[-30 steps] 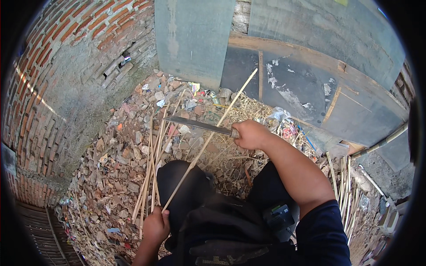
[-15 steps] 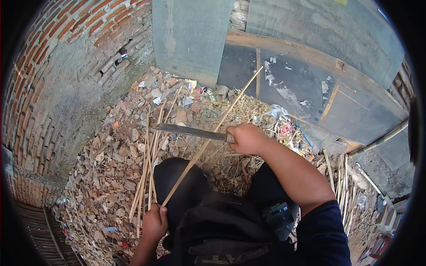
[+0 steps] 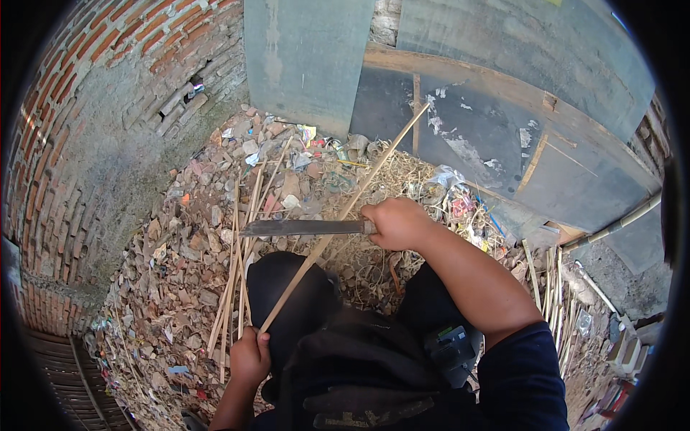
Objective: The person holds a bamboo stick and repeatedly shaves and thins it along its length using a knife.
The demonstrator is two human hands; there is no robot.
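Observation:
My left hand (image 3: 249, 357) is closed around the lower end of a long, pale bamboo strip (image 3: 297, 279). The strip slants up to the right across my left knee, its far end before the dark panels. In my right hand (image 3: 399, 224) is a machete (image 3: 305, 228), gripped by its handle, most of which the fingers hide. Its long dark blade lies nearly level, pointing left and crossing the strip around its middle. Below the crossing, pale curled shavings (image 3: 374, 194) cover the ground beyond my knees.
More bamboo strips (image 3: 231, 287) lie in a loose bundle beside my left knee, and another bundle (image 3: 555, 287) is at the right. Rubble (image 3: 180, 287) with litter covers the ground. A brick wall (image 3: 93, 144) stands left; grey-green panels (image 3: 305, 65) stand ahead. A clear plastic bag (image 3: 447, 177) lies near the shavings.
The machete's blade tip has dropped and swung slightly nearer me, so the blade now lies flatter across the strip. My left hand and the strip have barely moved.

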